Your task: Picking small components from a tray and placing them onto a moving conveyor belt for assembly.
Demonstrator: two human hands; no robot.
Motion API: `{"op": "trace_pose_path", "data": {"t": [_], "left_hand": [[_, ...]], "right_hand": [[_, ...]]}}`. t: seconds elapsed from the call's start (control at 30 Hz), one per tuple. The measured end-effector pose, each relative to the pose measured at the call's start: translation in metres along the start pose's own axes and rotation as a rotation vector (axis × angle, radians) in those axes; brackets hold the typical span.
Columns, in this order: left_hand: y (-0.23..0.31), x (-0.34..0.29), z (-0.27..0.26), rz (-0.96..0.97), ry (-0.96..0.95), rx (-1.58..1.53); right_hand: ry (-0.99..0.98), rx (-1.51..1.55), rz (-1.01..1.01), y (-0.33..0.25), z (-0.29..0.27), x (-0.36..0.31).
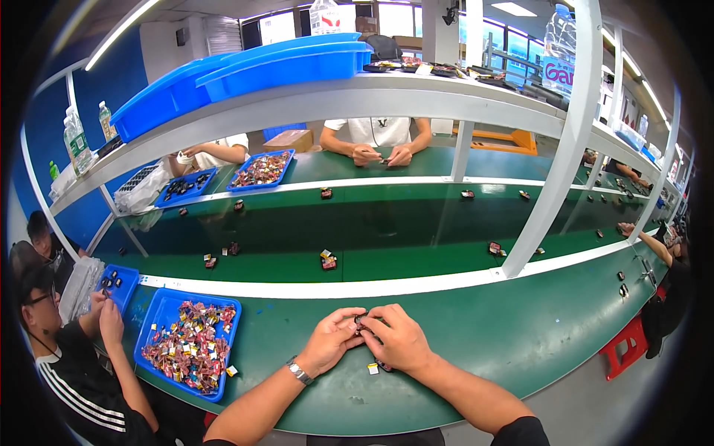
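My left hand (327, 343) and my right hand (399, 340) meet over the green bench, fingertips closed on a small dark part with a reddish piece (361, 324). Its exact kind is too small to tell, and the fingers cover much of it. Below the hands lies a small white-and-yellow component (373, 369). Beside it, a dark reddish piece (384, 366) is partly hidden under my right hand. To the left of my hands stands a blue tray (237, 316) heaped with small red-wired parts with white and yellow pieces.
A white rail (335, 288) separates my bench from a green conveyor belt (416, 256) carrying scattered small parts. A white post (554, 163) rises at the right, under a shelf with blue trays (290, 70). Co-workers sit at the left, opposite and at the right. A red stool (623, 348) stands at right.
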State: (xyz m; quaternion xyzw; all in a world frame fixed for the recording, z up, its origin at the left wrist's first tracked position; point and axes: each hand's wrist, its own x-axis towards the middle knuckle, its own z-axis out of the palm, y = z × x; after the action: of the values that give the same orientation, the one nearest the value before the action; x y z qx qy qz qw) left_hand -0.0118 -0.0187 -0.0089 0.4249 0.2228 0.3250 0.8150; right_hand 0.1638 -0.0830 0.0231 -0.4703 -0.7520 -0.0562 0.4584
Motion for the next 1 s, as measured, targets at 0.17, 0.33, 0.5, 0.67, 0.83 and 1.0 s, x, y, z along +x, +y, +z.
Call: {"op": "trace_pose_path", "data": {"t": [0.17,0.33,0.5,0.67,0.83,1.0], "left_hand": [[-0.0007,0.0004,-0.0015,-0.005,0.008,0.012],[0.0020,-0.0005,0.0046,0.005,-0.002,0.014],[0.0016,-0.0005,0.0047,-0.001,-0.001,0.018],[0.0004,0.0001,0.0026,0.009,-0.002,0.029],[0.0021,-0.0007,0.0063,0.012,0.001,0.032],[-0.0002,-0.0001,0.0035,0.017,-0.003,0.019]], "right_hand": [[-0.019,-0.027,-0.049,0.0053,0.0005,0.0013],[-0.038,-0.057,-0.086,0.0063,-0.0030,0.0031],[-0.062,-0.103,-0.066,0.0073,-0.0003,0.0004],[-0.052,-0.114,-0.094,0.0055,-0.0005,0.0029],[-0.025,-0.122,-0.117,0.0069,0.0025,0.0011],[-0.029,-0.114,-0.115,0.0073,0.0025,-0.0004]]}}
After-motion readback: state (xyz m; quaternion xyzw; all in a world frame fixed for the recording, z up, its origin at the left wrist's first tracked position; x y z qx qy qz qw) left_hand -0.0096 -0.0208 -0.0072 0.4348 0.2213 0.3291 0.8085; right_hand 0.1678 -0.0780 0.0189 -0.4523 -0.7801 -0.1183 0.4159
